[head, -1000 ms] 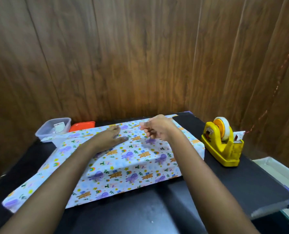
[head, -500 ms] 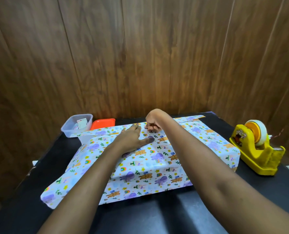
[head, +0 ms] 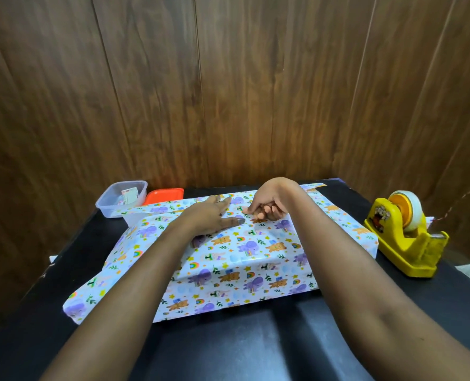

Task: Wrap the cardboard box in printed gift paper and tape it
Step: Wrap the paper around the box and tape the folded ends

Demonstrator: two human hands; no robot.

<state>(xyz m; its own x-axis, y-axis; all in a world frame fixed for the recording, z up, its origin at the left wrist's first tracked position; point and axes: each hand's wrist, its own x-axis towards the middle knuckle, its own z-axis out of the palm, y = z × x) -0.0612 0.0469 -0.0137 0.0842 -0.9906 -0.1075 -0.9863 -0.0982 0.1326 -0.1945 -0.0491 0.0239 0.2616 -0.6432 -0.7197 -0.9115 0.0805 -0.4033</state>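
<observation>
Printed paper (head: 228, 273) lay pinned under my flat left hand (head: 214, 215) and curled right hand (head: 269, 207), its grip unclear; lifting early could spring the seam.

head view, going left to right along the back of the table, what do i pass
clear plastic container → orange plastic lid → left hand → right hand → yellow tape dispenser. The gift paper spans most of that width, so it is left out.
</observation>
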